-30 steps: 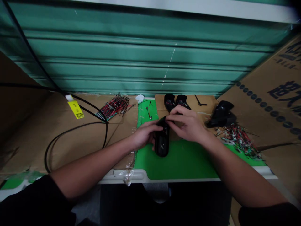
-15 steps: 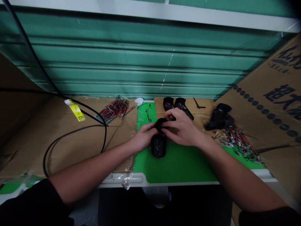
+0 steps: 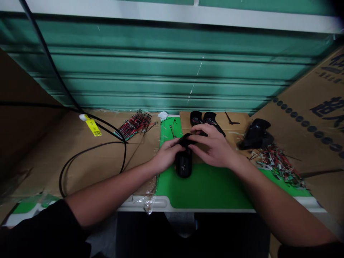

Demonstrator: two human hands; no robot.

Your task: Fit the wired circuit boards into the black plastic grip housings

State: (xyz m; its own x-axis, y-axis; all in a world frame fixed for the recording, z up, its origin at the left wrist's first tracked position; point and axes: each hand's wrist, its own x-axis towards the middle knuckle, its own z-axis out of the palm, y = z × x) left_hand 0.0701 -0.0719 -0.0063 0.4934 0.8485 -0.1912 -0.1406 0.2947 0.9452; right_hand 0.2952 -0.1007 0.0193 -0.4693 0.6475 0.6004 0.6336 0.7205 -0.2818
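Over the green work mat (image 3: 215,186) I hold a glossy black curved plastic housing (image 3: 184,165), its rounded lower end pointing toward me. My left hand (image 3: 168,156) grips its left side, thumb on the upper part. On the right, my right hand (image 3: 211,145) pinches the upper end between thumb and fingers. Whatever small part or wire lies between the fingertips is hidden. Two similar black housings (image 3: 210,117) with thin red wires inside lie just beyond my right hand.
Bundled red and black wires with small boards (image 3: 135,125) lie on cardboard at left, near a looped black cable (image 3: 63,168) with a yellow tag (image 3: 93,127). At right are black plastic parts (image 3: 255,134), a loose wire pile (image 3: 282,163) and a cardboard box wall (image 3: 317,118).
The view has shifted slightly, moving the scene to the right in the picture. My right fingers have shifted a little over the housing's upper end; both hands keep hold of it.
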